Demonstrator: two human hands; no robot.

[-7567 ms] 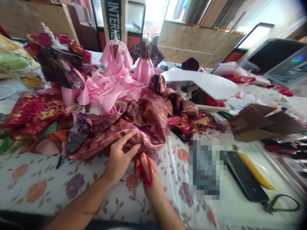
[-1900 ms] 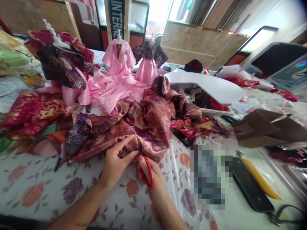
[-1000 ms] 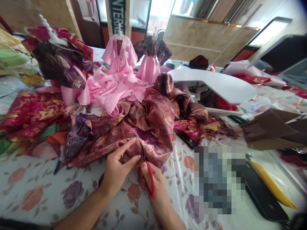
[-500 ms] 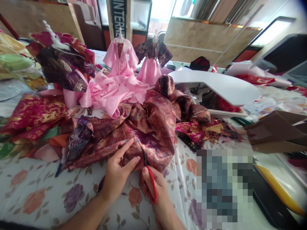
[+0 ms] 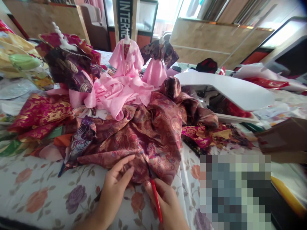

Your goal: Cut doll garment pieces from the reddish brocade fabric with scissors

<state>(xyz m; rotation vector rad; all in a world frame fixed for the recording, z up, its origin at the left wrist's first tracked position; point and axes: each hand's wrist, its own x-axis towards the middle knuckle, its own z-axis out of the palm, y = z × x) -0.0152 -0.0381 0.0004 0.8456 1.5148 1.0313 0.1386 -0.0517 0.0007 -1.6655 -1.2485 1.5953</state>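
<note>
In front of me, brownish-red paisley brocade cloth (image 5: 160, 127) lies in a bunched heap. My left hand (image 5: 117, 182) rests against its near edge, index finger and thumb stretched out and apart on the cloth; its other fingers are mostly hidden. My right hand (image 5: 168, 201) grips scissors (image 5: 156, 199) by their red handles. Their dark blades point away from me and meet the cloth's near edge, the tips lost in the folds. A rolled dark purple patterned cloth piece (image 5: 82, 139) sits to the left of the heap.
Behind the heap, pink fabric (image 5: 122, 94) spreads below small dress forms wearing a pink robe (image 5: 127, 59) and a pink skirt (image 5: 155, 73). A white box (image 5: 216, 86) stands back right. Magenta-gold brocade (image 5: 43, 115) lies left on the floral tablecloth (image 5: 59, 195). A pixelated patch covers the lower right.
The view has shifted slightly, so the scene sits lower and further right. The scissors have turned more edge-on in my right hand, and my left index finger and thumb are closer together.
</note>
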